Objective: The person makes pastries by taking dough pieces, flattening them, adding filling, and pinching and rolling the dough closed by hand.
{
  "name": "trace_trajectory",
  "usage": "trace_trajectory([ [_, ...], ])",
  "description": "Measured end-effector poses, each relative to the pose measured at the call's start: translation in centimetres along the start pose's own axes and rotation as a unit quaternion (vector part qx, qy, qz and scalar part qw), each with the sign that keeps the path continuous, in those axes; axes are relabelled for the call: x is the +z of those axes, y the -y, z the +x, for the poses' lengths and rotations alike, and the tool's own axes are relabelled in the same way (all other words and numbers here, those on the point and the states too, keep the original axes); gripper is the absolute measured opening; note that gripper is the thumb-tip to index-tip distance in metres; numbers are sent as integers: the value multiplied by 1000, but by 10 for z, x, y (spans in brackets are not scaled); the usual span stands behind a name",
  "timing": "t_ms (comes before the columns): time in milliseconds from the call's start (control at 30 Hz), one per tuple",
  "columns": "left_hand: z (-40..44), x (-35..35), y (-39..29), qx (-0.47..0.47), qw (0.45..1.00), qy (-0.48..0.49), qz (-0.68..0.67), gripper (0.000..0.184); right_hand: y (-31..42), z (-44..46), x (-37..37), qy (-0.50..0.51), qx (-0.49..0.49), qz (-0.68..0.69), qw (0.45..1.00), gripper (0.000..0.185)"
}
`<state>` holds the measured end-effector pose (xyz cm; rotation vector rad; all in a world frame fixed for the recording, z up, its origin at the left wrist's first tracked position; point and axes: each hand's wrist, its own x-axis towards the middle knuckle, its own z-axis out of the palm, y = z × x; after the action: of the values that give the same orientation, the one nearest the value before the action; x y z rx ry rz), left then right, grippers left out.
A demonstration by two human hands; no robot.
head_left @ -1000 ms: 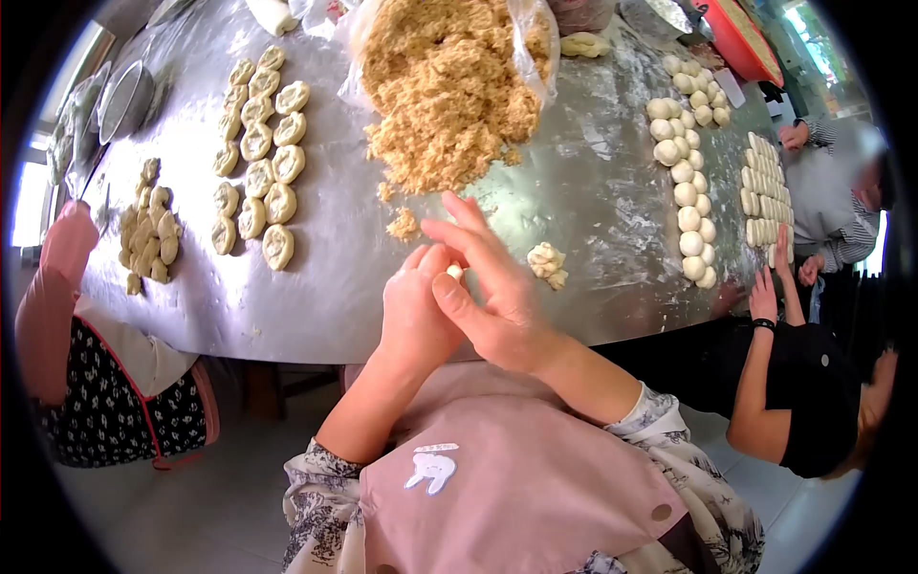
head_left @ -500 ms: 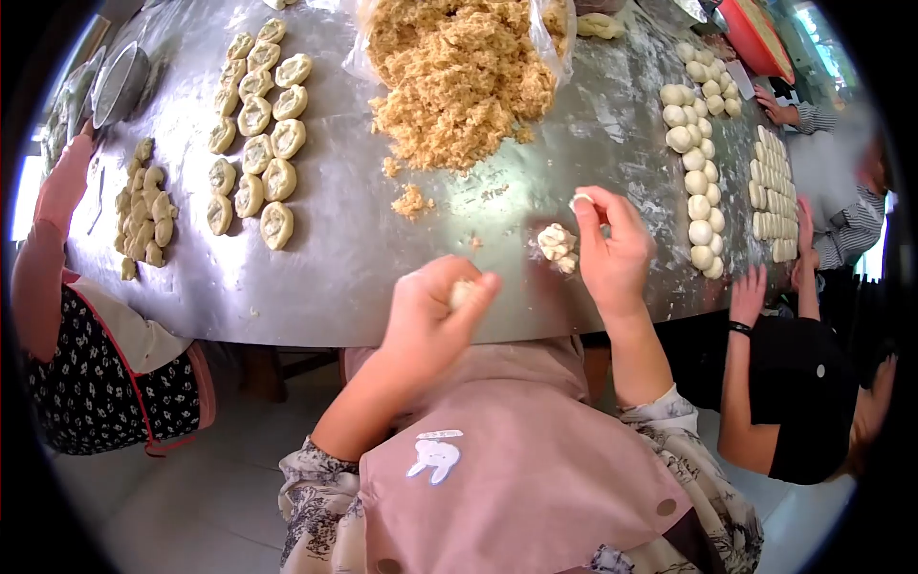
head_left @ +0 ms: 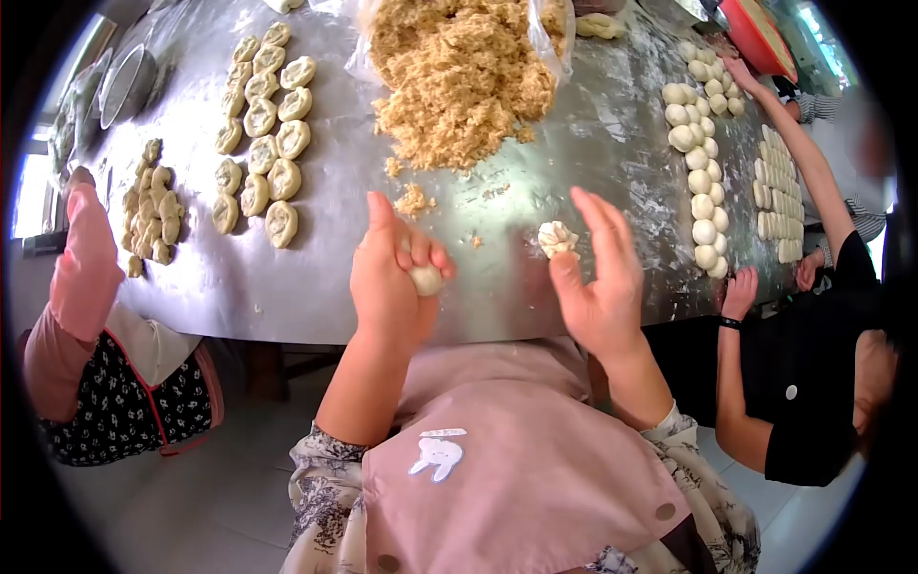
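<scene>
My left hand point(head_left: 394, 273) curls its fingers round a pale dough ball point(head_left: 426, 279), thumb pointing up. To the right, my right hand point(head_left: 604, 277) is spread with nothing in it, its fingertips beside a small clump of dough scraps point(head_left: 557, 238) on the metal table point(head_left: 497, 306). Beyond my hands lies a big heap of crumbly tan filling point(head_left: 459, 86) in a plastic bag. A small lump of filling point(head_left: 414, 201) and a few crumbs lie between the heap and my left hand.
Rows of shaped dough pieces point(head_left: 283, 177) and a pile of smaller ones point(head_left: 151, 215) lie at left. Dough balls point(head_left: 703, 206) and flattened pieces point(head_left: 777, 187) stand at right. One person's pink sleeve point(head_left: 84, 263) is at left; another person's arm point(head_left: 813, 163) reaches across at right.
My hands parted. My right hand let go of a small dough bit at the scraps and opened. My left hand turned, still round the ball. The right-hand person's arm reached toward the far dough balls.
</scene>
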<state>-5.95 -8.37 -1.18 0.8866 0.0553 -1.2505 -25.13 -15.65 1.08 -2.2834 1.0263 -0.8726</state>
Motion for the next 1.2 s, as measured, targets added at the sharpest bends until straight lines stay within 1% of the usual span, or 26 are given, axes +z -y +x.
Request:
trace_trajectory([
  [33,2,3,-1,20,999,-33,-25,57,9,5,5,20,-30,33,999,59],
  [100,7,1,6,44,995,-5,-86,59,30,13,26,65,-83,94,990,64],
  [167,-3,23,10,71,992,-11,-107,69,41,17,54,50,-70,214,973,56],
  [200,-6,4,7,27,979,165,-113,87,39,15,58,46,0,262,964,51],
  [267,-9,13,4,54,977,146,-149,92,37,10,67,45,141,352,924,42],
  [300,-11,17,2,67,975,134,-167,95,37,14,65,75,177,422,886,40],
  [367,-3,6,7,151,976,156,4,85,38,19,57,128,247,548,789,41],
  [400,-1,5,11,183,967,156,80,80,40,16,61,161,226,516,810,47],
  [433,1,3,14,214,952,153,156,74,40,16,58,208,243,505,802,46],
  [500,1,-3,12,164,958,156,177,62,39,17,51,303,276,477,777,45],
  [533,2,-5,10,140,959,158,188,57,38,12,56,264,235,460,815,49],
  [600,2,-3,11,155,962,158,158,66,41,14,75,116,87,336,931,52],
  [633,2,-2,11,162,963,159,142,71,42,15,81,36,9,264,964,53],
  [667,-2,6,10,151,975,152,57,75,46,14,78,83,91,339,933,55],
  [733,-5,13,11,156,975,142,-70,88,45,17,62,161,187,425,871,55],
  [767,-7,10,8,152,975,159,37,84,44,18,58,200,232,466,830,56],
  [800,-10,4,4,147,963,173,144,79,47,15,62,183,233,470,831,56],
  [867,-1,-7,9,222,916,230,243,62,44,11,65,194,196,462,843,56],
  [900,5,-13,13,219,916,238,236,58,42,10,67,199,177,458,848,55],
  [967,9,-18,15,214,919,245,223,57,43,10,79,119,62,387,912,51],
  [1000,8,-17,16,212,921,243,217,57,44,7,79,115,78,372,918,51],
  [1033,6,-13,16,214,926,231,211,62,43,6,77,110,94,356,923,50],
  [1067,3,-8,15,215,929,220,205,66,42,7,72,140,154,401,892,50],
  [1133,-6,13,16,226,958,167,57,78,42,12,51,183,272,481,813,49],
  [1167,-5,14,20,239,955,158,77,89,45,16,46,202,305,419,831,50],
  [1200,-4,16,24,252,951,149,96,101,41,11,57,189,240,428,851,49],
])
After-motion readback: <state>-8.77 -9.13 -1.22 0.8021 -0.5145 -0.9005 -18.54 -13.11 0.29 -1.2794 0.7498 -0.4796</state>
